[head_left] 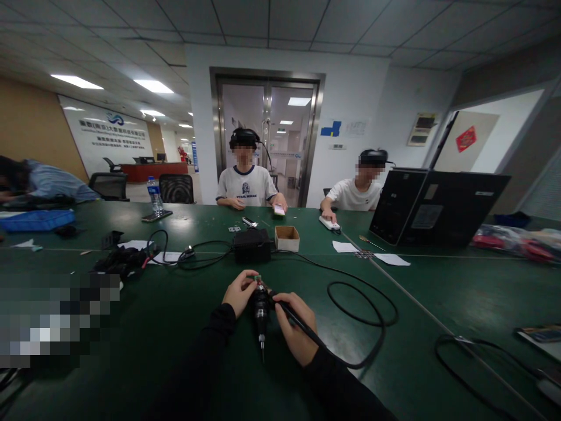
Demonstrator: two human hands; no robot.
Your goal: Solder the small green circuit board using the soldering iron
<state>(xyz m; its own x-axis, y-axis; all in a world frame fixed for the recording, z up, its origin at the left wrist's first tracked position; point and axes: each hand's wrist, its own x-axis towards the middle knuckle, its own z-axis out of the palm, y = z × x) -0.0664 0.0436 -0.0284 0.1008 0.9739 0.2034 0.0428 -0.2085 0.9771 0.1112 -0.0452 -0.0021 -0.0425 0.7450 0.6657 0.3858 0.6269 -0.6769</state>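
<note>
Right hand (298, 330) is gripping black corded cylindrical tool (261, 309); left hand (239, 292) is pinching small green part (256, 278) at its far end; nothing is showing finished.

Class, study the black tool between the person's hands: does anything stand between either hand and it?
Nothing visible does. The left hand pinches the top end of the tool, and the right hand lies against its side, closed on the cable leaving it. The black box sits farther back on the table.
</note>
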